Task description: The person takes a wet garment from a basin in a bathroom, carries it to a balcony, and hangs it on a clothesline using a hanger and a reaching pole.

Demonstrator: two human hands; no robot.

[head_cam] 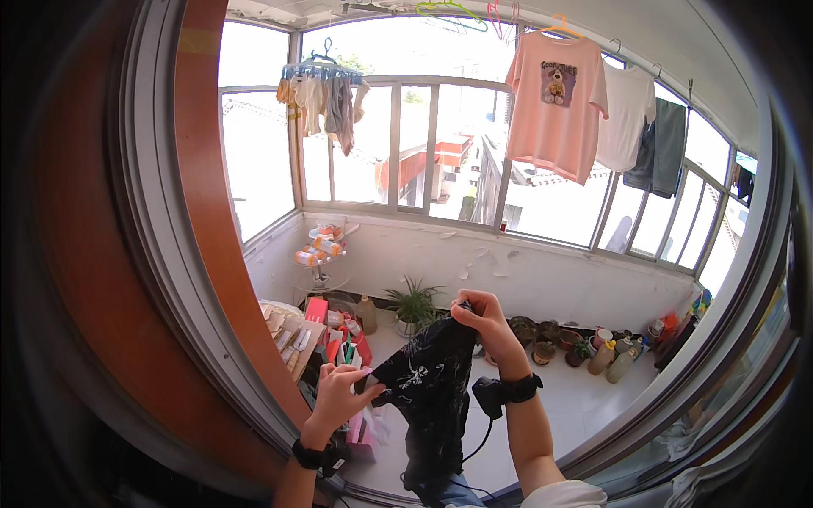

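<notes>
A black garment (pixel 438 381) with white line patterns is stretched between my two hands, its lower part hanging down in front of me. My right hand (pixel 486 314) pinches its upper corner. Lower and to the left, my left hand (pixel 343 390) grips another edge between thumb and fingers. The garment's exact kind cannot be told from its folds. Black bands sit on both wrists, and a dark box with a cable (pixel 488 397) is attached at the right one.
A sliding-door frame (pixel 222 355) surrounds the opening to a balcony. Boxes (pixel 359 343) and a glass rack (pixel 317 257) stand left. Potted plants (pixel 544 351) and bottles (pixel 602 357) line the far wall. A pink T-shirt (pixel 556 127), trousers (pixel 664 149) and clipped socks (pixel 314 101) hang overhead.
</notes>
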